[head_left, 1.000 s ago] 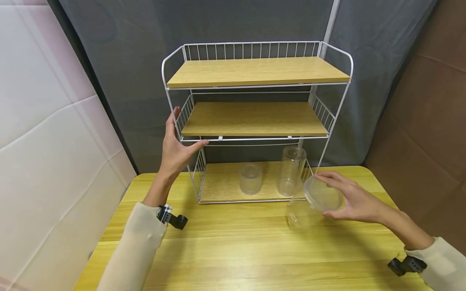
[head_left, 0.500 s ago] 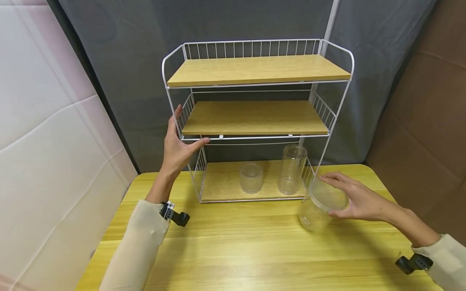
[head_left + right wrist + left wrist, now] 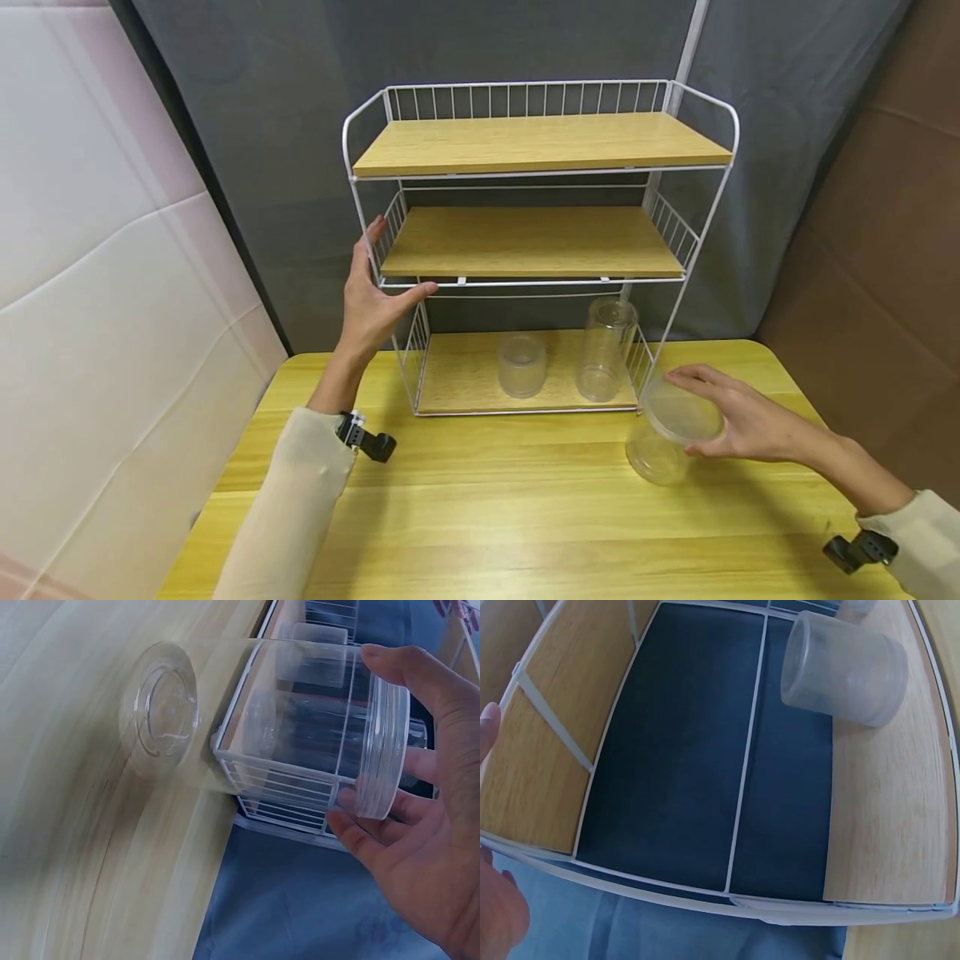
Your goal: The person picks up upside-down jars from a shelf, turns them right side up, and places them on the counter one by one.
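My left hand (image 3: 367, 312) holds the white wire shelf rack (image 3: 525, 284) by its left side at the middle tier, thumb along the front and fingers behind the post. My right hand (image 3: 738, 418) grips a clear jar (image 3: 165, 705) around its translucent lid (image 3: 681, 410), just off the rack's front right corner. That jar is upright; whether its base touches the table cannot be told. On the bottom shelf stand a short lidded jar (image 3: 522, 367), also in the left wrist view, and a tall clear jar (image 3: 606, 350) at the right.
Wooden boards form the rack's top shelf (image 3: 540, 142) and middle shelf (image 3: 532, 242). Under the rack is a yellow wood-grain table (image 3: 480, 508). A grey cloth (image 3: 300, 167) hangs behind, a white panel (image 3: 112, 292) stands left and a brown one (image 3: 877, 292) right.
My right hand has moved the jar rightward and a little towards me, away from the rack's front corner. The left hand keeps its hold on the rack; the whole view shifts slightly.
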The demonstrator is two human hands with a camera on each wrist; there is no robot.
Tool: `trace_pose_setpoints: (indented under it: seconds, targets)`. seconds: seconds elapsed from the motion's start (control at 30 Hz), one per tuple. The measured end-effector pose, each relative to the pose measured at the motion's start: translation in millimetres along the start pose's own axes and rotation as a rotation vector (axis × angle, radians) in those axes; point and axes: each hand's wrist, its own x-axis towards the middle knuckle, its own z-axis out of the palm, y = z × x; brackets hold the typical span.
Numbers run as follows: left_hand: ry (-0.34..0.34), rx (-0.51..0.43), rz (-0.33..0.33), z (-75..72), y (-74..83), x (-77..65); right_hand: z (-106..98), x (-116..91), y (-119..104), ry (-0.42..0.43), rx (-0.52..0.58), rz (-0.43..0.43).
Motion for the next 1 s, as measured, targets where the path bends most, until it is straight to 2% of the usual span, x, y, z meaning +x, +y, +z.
trace_pose_setpoints:
  seconds: [0.17,0.4,0.6,0.8,1.0]
  targets:
    - [0.003,-0.01,0.0,1.8,-1.8,0.5,0.8,-2.2,1.4,-0.01,-0.013,0.019]
    - [0.004,-0.012,0.008,4.5,-5.5,2.0,-5.4,2.7,-6.3,-0.033,-0.024,0.116]
    - [0.009,0.006,0.019,5.0,-4.9,1.6,-11.7,18.5,-19.6,0.053,-0.019,0.182]
    - [0.018,0.023,0.017,4.3,-4.9,0.9,-14.1,41.0,-34.0,0.147,0.003,0.186]
    - [0.03,0.012,0.021,2.3,-7.9,-0.4,-10.9,65.0,-41.3,0.181,0.026,0.22]
